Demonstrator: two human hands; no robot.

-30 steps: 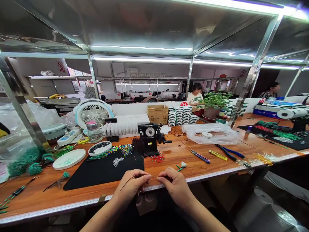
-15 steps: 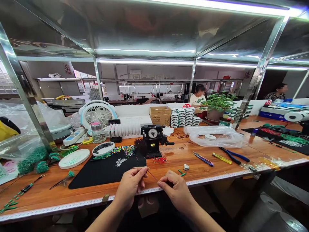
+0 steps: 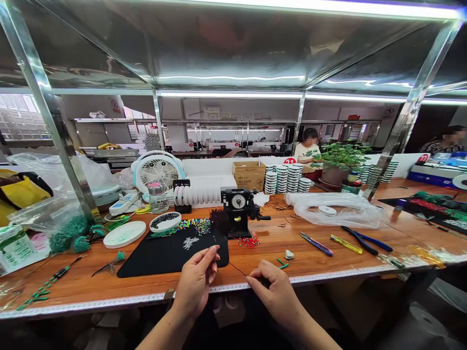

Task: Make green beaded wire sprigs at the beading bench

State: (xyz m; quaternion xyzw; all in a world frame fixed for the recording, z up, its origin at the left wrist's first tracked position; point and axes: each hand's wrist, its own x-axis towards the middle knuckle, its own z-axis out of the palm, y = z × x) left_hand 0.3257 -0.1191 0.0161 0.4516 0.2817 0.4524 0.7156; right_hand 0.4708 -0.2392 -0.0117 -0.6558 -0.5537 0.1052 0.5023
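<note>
A thin dark thread [image 3: 239, 269] runs slantwise up from the fingertips of my right hand [image 3: 272, 287] towards my left hand [image 3: 196, 277]. My right hand is closed in a pinch on its lower end. Thumb and forefinger of my left hand are pressed together over the near edge of the black mat [image 3: 160, 260]; the thread's far end at those fingers is too fine to follow. On the mat lie small white pieces [image 3: 190, 242] and multicoloured beads [image 3: 202, 226]. A black hand-cranked winder with a dial [image 3: 239, 206] stands just behind my hands.
To the right lie tweezers [image 3: 316, 244], a yellow-handled tool [image 3: 346, 244] and blue-handled pliers [image 3: 365, 240]. A white tray [image 3: 124, 235] and a bead dish [image 3: 165, 223] are at left, before a fan [image 3: 158, 172]. A measuring tape [image 3: 146, 297] lines the front edge. Across the bench sits a person [image 3: 307, 150].
My hands have moved a little apart, with more thread showing between them. The whole scene has shifted right as the camera turned slightly left.
</note>
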